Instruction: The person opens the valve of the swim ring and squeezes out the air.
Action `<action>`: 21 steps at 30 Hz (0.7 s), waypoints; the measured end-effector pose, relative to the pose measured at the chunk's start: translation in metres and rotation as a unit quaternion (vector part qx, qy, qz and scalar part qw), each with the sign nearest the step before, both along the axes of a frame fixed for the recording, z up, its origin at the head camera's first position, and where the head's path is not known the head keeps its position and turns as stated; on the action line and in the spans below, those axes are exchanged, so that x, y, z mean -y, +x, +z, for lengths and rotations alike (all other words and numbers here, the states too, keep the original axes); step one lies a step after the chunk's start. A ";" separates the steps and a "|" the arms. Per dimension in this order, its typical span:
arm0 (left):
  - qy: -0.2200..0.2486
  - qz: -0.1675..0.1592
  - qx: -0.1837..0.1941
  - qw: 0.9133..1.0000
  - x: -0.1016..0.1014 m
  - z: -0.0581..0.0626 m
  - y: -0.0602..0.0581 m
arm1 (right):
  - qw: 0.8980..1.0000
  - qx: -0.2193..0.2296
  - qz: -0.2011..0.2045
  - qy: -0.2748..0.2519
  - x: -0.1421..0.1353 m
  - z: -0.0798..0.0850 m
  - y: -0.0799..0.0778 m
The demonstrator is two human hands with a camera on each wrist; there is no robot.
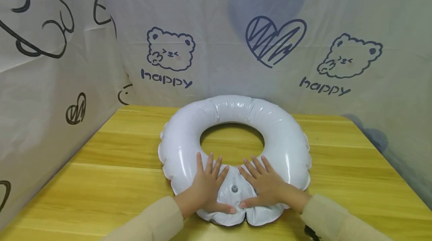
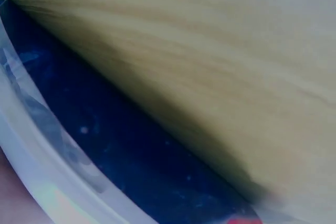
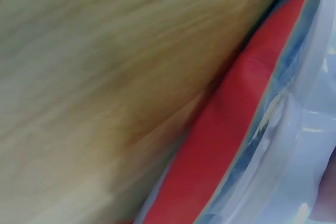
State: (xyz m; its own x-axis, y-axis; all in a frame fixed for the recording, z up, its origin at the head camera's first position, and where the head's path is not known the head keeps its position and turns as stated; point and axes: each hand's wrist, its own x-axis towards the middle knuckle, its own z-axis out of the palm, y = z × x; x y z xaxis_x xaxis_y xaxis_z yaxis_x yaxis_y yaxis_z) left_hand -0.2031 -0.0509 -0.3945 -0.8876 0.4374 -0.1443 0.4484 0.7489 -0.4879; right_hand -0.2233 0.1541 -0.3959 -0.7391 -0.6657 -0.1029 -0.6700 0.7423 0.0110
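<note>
A white inflatable swim ring (image 1: 236, 108) lies on the wooden table in the head view, puffed up at the back and sides and sagging at the front. My left hand (image 1: 207, 188) presses on its near left part with fingers spread. Opposite it, my right hand (image 1: 266, 186) presses the near right part, fingers also spread. Between the hands sits a small valve (image 1: 234, 188), its stem standing up. The left wrist view shows the ring's dark blue underside (image 2: 121, 129); a red underside band (image 3: 226, 119) fills part of the right wrist view.
The yellow wood-grain table (image 1: 344, 166) extends around the ring. A pale cloth (image 1: 216, 57) printed with bears and hearts hangs behind it, and another printed cloth (image 1: 44, 95) hangs along the left side. A small black object (image 1: 311, 232) shows under the right sleeve.
</note>
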 end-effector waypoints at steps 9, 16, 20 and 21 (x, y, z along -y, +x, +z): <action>-0.023 0.015 0.010 1.000 -0.005 0.007 0.003 | 0.999 0.029 -0.020 0.027 0.004 0.004 0.000; -0.030 0.021 0.017 0.999 -0.007 0.007 0.002 | 0.999 0.035 -0.023 0.030 0.004 0.007 0.000; -0.036 0.022 0.019 0.999 -0.008 0.008 0.002 | 0.998 0.043 -0.028 0.037 0.005 0.007 -0.001; -0.037 0.022 0.019 0.999 -0.008 0.009 0.003 | 0.998 0.046 -0.030 0.039 0.005 0.007 -0.001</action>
State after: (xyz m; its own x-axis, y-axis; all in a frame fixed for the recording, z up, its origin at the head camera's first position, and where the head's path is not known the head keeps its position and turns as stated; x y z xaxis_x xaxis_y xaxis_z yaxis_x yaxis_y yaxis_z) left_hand -0.2003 -0.0425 -0.3856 -0.8987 0.3853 -0.2094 0.4358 0.7310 -0.5251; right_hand -0.2243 0.1489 -0.3888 -0.7628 -0.6071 -0.2226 -0.6246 0.7809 0.0103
